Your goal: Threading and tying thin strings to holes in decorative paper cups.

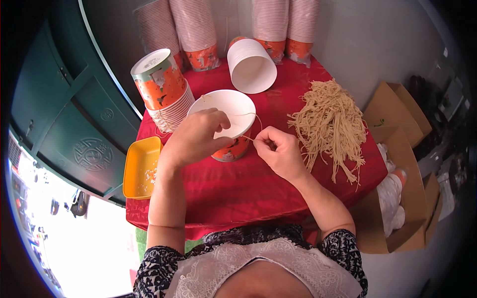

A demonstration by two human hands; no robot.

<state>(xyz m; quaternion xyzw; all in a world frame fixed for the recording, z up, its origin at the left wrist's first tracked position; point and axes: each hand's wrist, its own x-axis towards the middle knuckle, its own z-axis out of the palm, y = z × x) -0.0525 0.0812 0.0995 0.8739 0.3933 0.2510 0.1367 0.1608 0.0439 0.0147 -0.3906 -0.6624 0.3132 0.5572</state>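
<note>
An orange-printed paper bucket (pixel 233 150) with a white inside stands upright before me on the red cloth. Across its near left rim lies my left hand (pixel 196 134), fingers curled over the edge and gripping it; some fingertips are hidden. To the right of the bucket, my right hand (pixel 279 151) pinches a thin tan string (pixel 261 124) between thumb and fingertips. That string loops up past the right rim and runs over the bucket's opening toward my left hand. A short piece of string (pixel 203 98) also shows at the far left rim.
A pile of tan strings (pixel 330 126) lies right. An inverted bucket stack (pixel 161 89) stands left, behind a yellow tray (pixel 130 169) with small white bits. A tipped bucket stack (pixel 252 67) and wrapped stacks (pixel 201 54) are behind. Cardboard boxes (pixel 405 188) sit right of the table.
</note>
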